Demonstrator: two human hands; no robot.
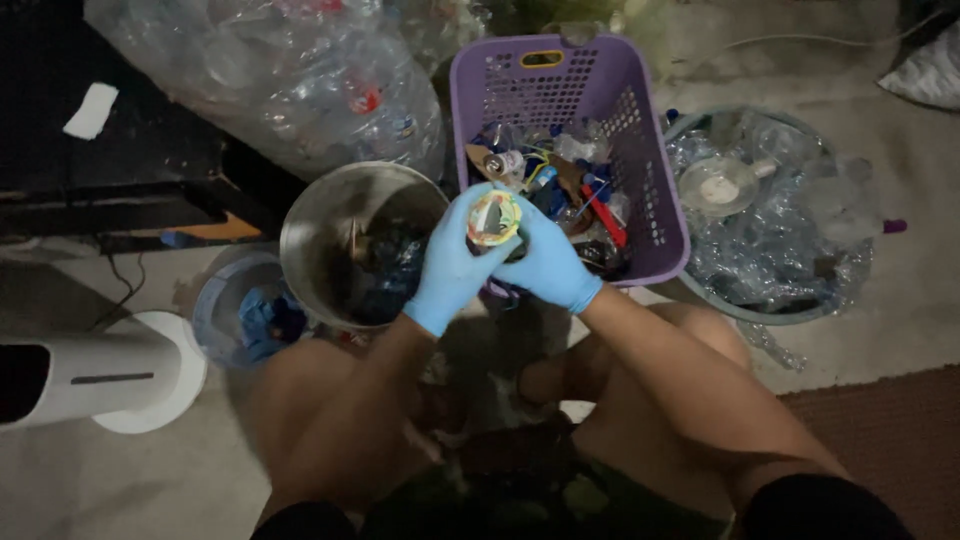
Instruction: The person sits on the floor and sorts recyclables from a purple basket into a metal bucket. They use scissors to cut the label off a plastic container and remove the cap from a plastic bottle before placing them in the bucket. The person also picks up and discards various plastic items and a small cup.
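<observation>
The gloved hands (500, 262) hide most of the small round object (495, 217).

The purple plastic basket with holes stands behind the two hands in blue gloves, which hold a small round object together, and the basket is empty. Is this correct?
Not quite. The head view shows the purple plastic basket with holes is not empty: mixed small items lie inside. The rest holds: the left hand in a blue glove and the right hand hold the small round object together.

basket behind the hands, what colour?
Purple: the perforated plastic basket with a yellow-edged handle slot, seen best in the head view.
</observation>
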